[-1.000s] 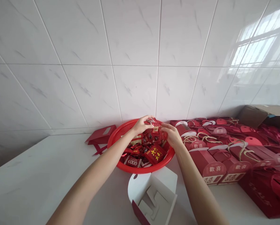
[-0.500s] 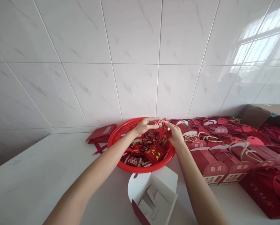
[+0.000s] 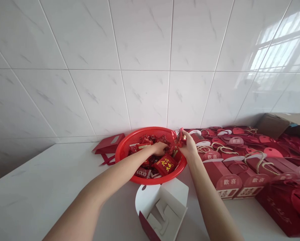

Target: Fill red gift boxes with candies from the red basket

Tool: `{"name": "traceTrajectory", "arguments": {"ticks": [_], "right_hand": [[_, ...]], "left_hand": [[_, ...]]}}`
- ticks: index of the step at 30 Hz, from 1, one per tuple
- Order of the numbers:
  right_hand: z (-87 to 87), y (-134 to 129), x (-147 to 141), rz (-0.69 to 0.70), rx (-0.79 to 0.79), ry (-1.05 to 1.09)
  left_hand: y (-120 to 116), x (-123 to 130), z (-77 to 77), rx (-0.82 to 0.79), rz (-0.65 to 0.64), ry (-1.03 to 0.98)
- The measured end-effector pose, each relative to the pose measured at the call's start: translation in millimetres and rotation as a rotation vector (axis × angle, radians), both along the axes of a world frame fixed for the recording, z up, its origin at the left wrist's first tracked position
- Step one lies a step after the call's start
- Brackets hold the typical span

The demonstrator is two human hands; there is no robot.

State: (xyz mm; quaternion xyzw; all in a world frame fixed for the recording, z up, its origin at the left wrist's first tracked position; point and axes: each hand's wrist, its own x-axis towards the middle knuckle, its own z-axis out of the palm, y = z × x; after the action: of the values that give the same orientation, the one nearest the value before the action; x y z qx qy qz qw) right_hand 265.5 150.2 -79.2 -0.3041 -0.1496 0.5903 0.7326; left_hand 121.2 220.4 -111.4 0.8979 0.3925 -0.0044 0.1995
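A red plastic basket point(image 3: 123, 172) holds many small wrapped candies in red, dark and white wrappers. My left hand point(image 3: 161, 148) reaches down inside it, fingers curled and closed on a wrapped candy point(image 3: 167, 148); the fingertips are partly hidden. At the basket's right rim, my right hand point(image 3: 189, 145) is closed around several red wrapped candies point(image 3: 180, 136). A larger red packet with gold characters point(image 3: 167, 164) lies in the basket below my left hand. In front of the basket stands an open gift box point(image 3: 173, 209), white inside, with folded white flaps at its bottom.
Rows of dark red gift boxes point(image 3: 229, 177) with rope handles fill the right side. A darker red box with ribbon point(image 3: 283, 207) stands at the near right, and a cardboard box point(image 3: 273, 125) behind. Left of the basket lies a red box with ribbon point(image 3: 109, 144). A tiled wall point(image 3: 144, 100) closes the back.
My left hand has moved away from the candy at my right hand and down into the basket. My right hand keeps its candies near the rim.
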Motion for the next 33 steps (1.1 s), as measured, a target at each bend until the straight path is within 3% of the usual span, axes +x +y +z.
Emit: {"name": "traceTrajectory", "arguments": {"ticks": [8,17,21,25,29,33], "right_hand": [[-0.1,0,0,0.029,0.019,0.032],[-0.1,1,-1,0.064,0.026,0.028],[1.9,0,0,0.059,0.009,0.034],[4.2,-2,-1,0.055,-0.001,0.038],[5.8,-3,-2,0.049,-0.007,0.039],[5.9,-3,-2,0.054,-0.008,0.032]], "left_hand": [[8,-6,-1.5,-0.092,0.052,0.086],[14,-32,38.0,-0.141,0.093,-0.393],[17,-37,41.1,-0.126,0.115,-0.508],[22,-37,35.5,-0.036,0.162,-0.488],[22,-35,30.3,0.164,0.202,-0.404],[13,-22,22.7,0.273,0.070,-0.259]]}}
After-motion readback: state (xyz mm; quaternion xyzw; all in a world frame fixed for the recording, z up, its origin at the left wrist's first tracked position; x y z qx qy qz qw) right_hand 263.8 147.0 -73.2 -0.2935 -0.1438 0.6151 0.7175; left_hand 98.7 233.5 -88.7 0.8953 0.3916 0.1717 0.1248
